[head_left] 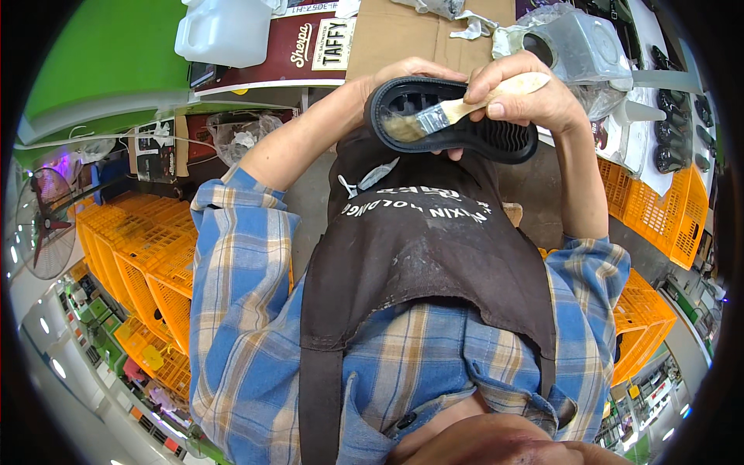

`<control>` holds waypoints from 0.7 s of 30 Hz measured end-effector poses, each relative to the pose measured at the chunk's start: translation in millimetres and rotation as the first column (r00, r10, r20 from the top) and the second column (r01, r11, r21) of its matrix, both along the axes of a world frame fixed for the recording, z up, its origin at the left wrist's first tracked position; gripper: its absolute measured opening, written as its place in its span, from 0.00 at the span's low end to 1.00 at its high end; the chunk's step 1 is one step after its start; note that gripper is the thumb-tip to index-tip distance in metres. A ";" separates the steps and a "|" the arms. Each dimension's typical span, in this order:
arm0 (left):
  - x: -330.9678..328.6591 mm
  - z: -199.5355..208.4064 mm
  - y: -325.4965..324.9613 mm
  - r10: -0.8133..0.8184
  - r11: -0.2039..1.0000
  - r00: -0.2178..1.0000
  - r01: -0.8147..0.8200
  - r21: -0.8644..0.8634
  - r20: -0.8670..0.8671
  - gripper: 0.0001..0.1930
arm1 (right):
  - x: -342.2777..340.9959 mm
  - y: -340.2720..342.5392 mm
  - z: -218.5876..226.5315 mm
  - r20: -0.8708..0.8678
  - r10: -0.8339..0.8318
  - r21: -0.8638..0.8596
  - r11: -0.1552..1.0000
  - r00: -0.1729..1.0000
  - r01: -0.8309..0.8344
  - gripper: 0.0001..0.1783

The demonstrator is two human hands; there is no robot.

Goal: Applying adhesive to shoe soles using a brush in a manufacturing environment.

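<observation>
A black shoe sole (508,141) is held up in front of my apron, its hollow ribbed side facing me. My left hand (408,70) is closed round it from behind; the thumb side shows along the far edge and fingertips show under the near edge. In my right hand (535,105) is a flat paintbrush (434,118) with a pale wooden handle and a metal band. Its light bristles touch the inside of the sole's wider left end.
Beyond my hands is a bench with brown cardboard (415,43), a white plastic jug (225,32) and a clear square container (585,46). Dark shoe parts (670,128) line the right side. Orange crates (143,248) stand at both sides, with a fan (48,221) far left.
</observation>
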State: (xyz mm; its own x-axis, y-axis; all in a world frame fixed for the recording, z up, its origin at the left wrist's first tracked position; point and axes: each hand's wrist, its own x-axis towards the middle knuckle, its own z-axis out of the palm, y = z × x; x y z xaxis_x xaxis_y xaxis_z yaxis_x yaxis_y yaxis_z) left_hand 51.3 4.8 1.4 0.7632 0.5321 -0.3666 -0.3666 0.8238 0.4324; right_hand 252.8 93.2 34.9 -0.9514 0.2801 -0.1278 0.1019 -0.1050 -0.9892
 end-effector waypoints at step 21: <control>0.2 12.1 -5.7 0.862 0.257 0.499 -0.574 0.778 0.084 0.40 | 38.3 -6.7 4.6 -0.502 -0.588 -0.129 0.776 0.635 0.617 0.22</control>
